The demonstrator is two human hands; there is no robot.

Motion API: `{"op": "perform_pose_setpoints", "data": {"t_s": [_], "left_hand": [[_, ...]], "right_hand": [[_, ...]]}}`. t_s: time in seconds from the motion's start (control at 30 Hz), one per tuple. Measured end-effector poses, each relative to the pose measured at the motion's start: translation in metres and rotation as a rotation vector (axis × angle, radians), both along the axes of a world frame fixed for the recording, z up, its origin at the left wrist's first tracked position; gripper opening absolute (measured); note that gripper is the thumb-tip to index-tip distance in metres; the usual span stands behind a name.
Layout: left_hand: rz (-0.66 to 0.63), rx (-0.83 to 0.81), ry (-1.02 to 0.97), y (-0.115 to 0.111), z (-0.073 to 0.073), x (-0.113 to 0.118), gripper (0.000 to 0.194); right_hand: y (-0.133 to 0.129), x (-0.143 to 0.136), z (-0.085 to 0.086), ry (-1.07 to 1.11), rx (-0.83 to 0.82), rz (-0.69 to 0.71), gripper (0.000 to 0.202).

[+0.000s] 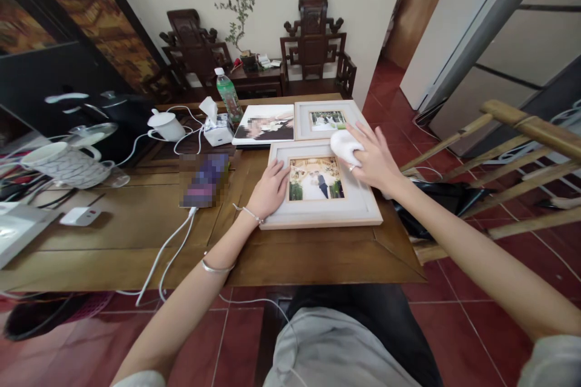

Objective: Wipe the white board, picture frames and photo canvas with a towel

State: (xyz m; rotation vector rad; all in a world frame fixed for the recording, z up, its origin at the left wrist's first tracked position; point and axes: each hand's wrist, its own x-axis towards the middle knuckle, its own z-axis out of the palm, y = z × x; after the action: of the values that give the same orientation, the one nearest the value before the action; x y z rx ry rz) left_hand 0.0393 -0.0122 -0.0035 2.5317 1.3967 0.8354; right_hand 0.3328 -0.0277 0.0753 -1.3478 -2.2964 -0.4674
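Grey shirt (336,351) nearest, below the table (313,260) edge. Frame (318,179) lies flat on the table, between both hands. Left hand (269,189): laid flat on its left border, grasping nothing. Right hand (376,160): fingers partly spread, holding a white wad (344,145) at the upper right corner.

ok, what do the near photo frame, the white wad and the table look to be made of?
Near photo frame: probably wood or wood-look moulding, pale and matte; the edge is light tan, the inner border white.
White wad in the right hand: soft cloth or tissue, matte and rounded; blur leaves it open.
Table: likely varnished wood; brown, streaky grain, visible joints, slight sheen.
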Motion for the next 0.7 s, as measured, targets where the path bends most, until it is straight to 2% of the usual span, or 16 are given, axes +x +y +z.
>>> {"op": "perform_pose_setpoints", "data": {"t_s": [0.1,0.2,0.3,0.37,0.47,0.57,0.63,0.7], "left_hand": [[-0.002,0.005,-0.007,0.000,0.000,0.000,0.038],[-0.001,0.011,-0.007,0.001,-0.001,-0.001,0.038],[0.004,0.007,-0.004,0.001,-0.002,0.000,0.039],[0.008,0.004,-0.002,0.001,-0.002,0.000,0.039],[0.006,0.002,0.003,0.001,-0.001,0.001,0.040],[0.005,0.001,0.002,0.001,-0.001,0.001,0.040],[0.006,0.000,0.001,0.000,0.000,0.000,0.039],[0.008,-0.001,0.001,0.000,0.000,0.000,0.039]], "right_hand": [[-0.001,-0.002,0.022,0.130,0.084,-0.157,0.023],[0.004,0.016,0.054,0.217,0.098,-0.305,0.034],[0.006,0.044,0.074,0.279,0.079,-0.334,0.043],[0.003,0.059,0.080,0.222,0.155,-0.339,0.045],[-0.003,0.069,0.078,0.082,0.198,-0.380,0.047],[-0.006,0.058,0.064,0.013,0.092,-0.408,0.050],[-0.007,0.040,0.048,-0.071,0.033,-0.331,0.045],[-0.009,0.018,0.027,-0.195,-0.045,-0.175,0.032]]}}
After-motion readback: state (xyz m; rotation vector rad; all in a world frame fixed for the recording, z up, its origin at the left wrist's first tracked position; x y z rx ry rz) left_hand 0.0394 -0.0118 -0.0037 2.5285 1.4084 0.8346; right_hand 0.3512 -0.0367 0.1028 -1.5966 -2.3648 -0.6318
